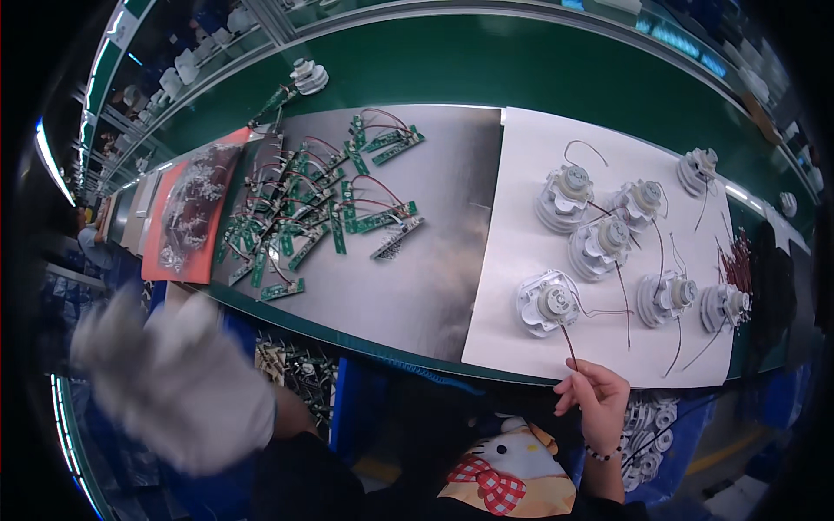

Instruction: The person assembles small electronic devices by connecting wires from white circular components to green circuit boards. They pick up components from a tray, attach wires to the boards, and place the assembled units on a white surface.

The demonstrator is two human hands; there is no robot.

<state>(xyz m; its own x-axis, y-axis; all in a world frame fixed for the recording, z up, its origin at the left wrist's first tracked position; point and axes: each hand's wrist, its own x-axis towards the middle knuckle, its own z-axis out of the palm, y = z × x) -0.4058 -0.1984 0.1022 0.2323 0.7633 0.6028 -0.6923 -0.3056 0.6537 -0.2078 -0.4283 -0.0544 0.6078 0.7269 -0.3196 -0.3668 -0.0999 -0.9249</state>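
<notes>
My right hand (601, 401), bare and with a beaded bracelet at the wrist, is at the front edge of the white sheet. Its thumb and fingertips pinch the end of a thin dark red wire (567, 339). That wire runs up to a white motor assembly (547, 304), the nearest one on the sheet. My left hand (178, 382), in a whitish glove, is raised off the table's front edge at the left, near an orange tray. Motion smears its fingers, so I cannot make out whether they hold anything.
Several more white motor assemblies (601, 247) with loose wires stand on the white sheet (521, 148). A heap of green circuit boards (295, 208) lies on the metal plate (443, 260). Left of it is the orange tray (217, 243) with a clear bag. White parts (651, 434) fill a bin below right.
</notes>
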